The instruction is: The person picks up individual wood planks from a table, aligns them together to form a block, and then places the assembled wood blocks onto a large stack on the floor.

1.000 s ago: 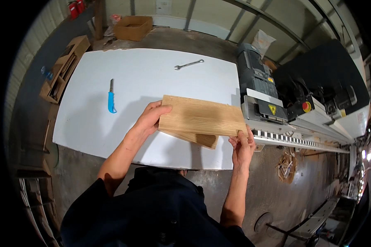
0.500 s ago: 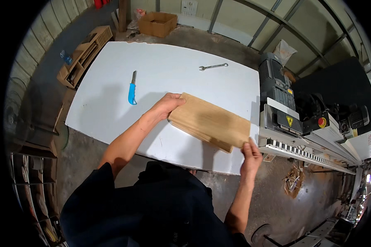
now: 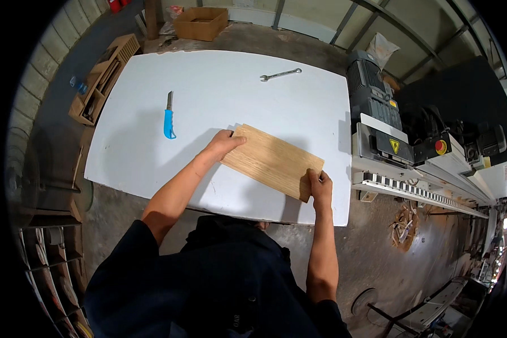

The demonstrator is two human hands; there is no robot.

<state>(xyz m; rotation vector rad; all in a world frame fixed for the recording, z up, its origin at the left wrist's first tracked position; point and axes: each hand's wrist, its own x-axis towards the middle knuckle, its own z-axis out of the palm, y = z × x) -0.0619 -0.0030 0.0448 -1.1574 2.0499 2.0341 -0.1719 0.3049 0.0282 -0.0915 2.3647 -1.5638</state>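
A light-brown wooden board with straight grain lies slanted over the near right part of the white table. My left hand grips its left end, thumb on the top face. At the right end my right hand is closed on the edge, thumb on top and fingers curled beneath. Whether more boards lie under this one, I cannot tell. Left of the board rests a knife with a blue handle, its blade pointing away from me. A combination wrench lies near the far edge.
A machine with a grey motor and a red stop button stands along the table's right side. Wooden compartments stand at the left. Behind the table is a cardboard box. Wood scraps lie on the floor at right.
My right hand has moved left and slightly up with the board's right end. The lower layers that stuck out along the near edge no longer show. The view has shifted a little.
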